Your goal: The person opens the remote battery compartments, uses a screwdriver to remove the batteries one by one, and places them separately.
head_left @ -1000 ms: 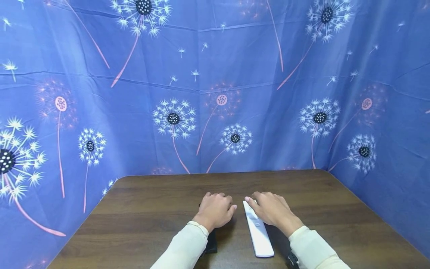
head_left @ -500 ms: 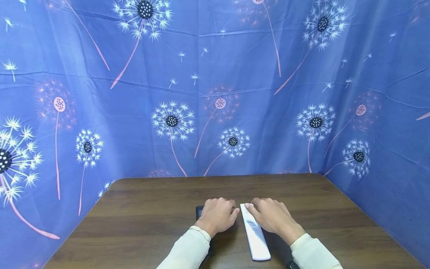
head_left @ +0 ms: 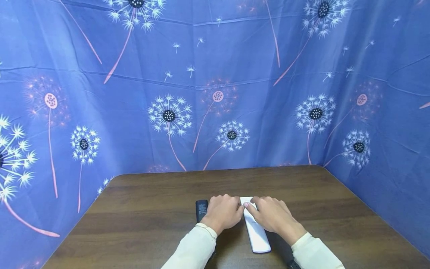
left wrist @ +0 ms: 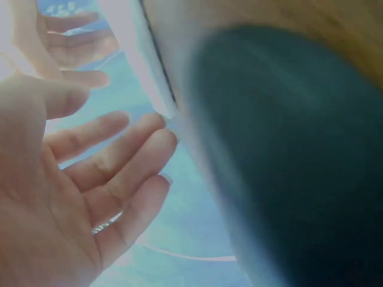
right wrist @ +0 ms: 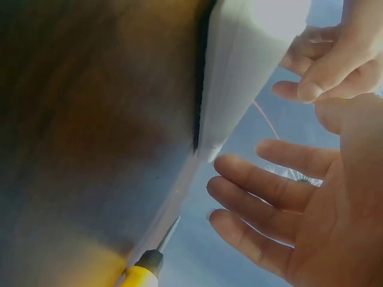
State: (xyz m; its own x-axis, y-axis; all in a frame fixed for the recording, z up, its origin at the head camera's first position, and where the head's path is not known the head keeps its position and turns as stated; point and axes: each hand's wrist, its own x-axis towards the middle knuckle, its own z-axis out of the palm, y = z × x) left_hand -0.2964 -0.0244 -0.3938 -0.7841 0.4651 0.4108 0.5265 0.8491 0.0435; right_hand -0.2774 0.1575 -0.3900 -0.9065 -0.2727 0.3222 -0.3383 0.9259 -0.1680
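Note:
A long, flat white bar shaped like a remote control [head_left: 256, 235] lies lengthwise on the table between the hands. My right hand [head_left: 273, 213] is over its far right side, the thumb overlapping its top in the head view. In the right wrist view those fingers are loosely bent and spread, close to the white bar [right wrist: 239, 72]. My left hand [head_left: 224, 212] has its fingertips at the bar's far left edge; its fingers look relaxed in the left wrist view. Partly hidden under that hand lies a black bar with fine pale print [head_left: 201, 210], large and blurred in the left wrist view.
A yellow-handled screwdriver [right wrist: 143, 272] with a black collar and metal tip shows low in the right wrist view; the right arm hides it from the head. The brown wooden table [head_left: 151, 209] ends at a blue dandelion-print curtain [head_left: 215, 56] behind and at both sides.
My left hand has moved right to the white bar, uncovering the far end of the black bar. The right hand stays nearly still. The head view has shifted slightly.

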